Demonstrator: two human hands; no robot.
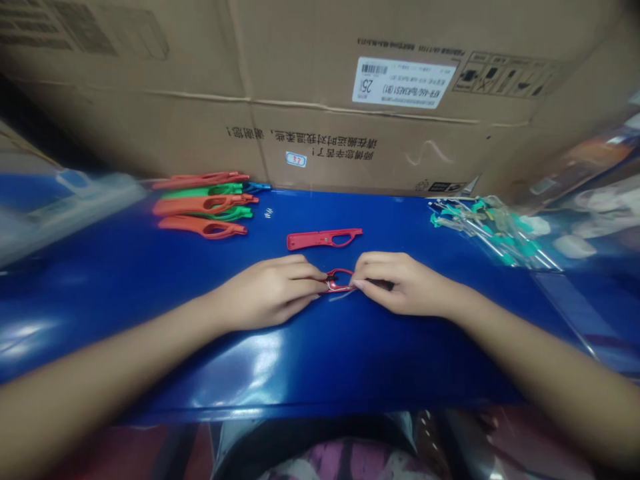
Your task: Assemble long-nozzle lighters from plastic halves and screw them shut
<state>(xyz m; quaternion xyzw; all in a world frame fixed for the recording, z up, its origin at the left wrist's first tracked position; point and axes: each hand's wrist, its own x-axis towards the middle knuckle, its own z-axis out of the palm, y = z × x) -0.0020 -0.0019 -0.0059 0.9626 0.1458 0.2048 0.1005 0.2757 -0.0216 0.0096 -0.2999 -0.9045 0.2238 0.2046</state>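
Between both hands is a red lighter shell half (341,288) with an oval loop, a dark part and a thin pale wire. My left hand (275,290) is closed on its left end, the fingers hiding most of that side. At the loop's right end, my right hand (400,283) pinches the shell, thumb and fingertips together. A small dark piece shows under its palm; whether the hand holds it I cannot tell. Just beyond the hands, a second red shell half (307,241) lies flat, its inside facing up.
Orange and green lighter shells (200,225) are stacked at the back left. Clear tubes with teal parts (493,230) are heaped at the back right. A large cardboard box (300,87) walls off the rear of the blue table (320,373). Small white bits (269,213) lie near the stack.
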